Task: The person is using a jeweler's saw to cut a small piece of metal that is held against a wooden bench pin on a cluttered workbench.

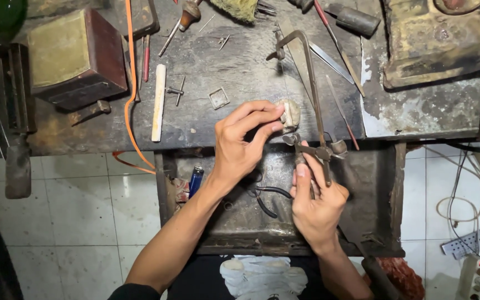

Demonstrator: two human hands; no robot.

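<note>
The small pale lump (291, 113) sits at the near edge of the dark work surface (240, 72), roughly centre of my view, and I see my left hand (240, 144) pinching it from its 8 o'clock side, thumb and forefinger closed on it, the fingertips (276, 114) touching its left face. From the lump, the jeweller's saw frame (306, 83) lies just to its 3 o'clock, its long axis running near upright in the picture, from the bend at 12 o'clock down to the clamp and handle at 5 o'clock. My right hand (315, 203) is wrapped shut around that handle, thumb laid up along it, and lies at about 5 o'clock from the lump, clearly lower than the left hand. So the left hand is the one on the piece; the right is near but apart from it, joined only through the frame. Whether the blade itself touches the lump I cannot tell. Farther out, a small square metal frame (219, 98) lies at the lump's 9 o'clock, a white stick (158, 103) beyond it, a dark wooden box (76, 55) at 10 o'clock. Below the surface, an open drawer (234, 222) holds a blue lighter (195, 180) at 7 o'clock.
</note>
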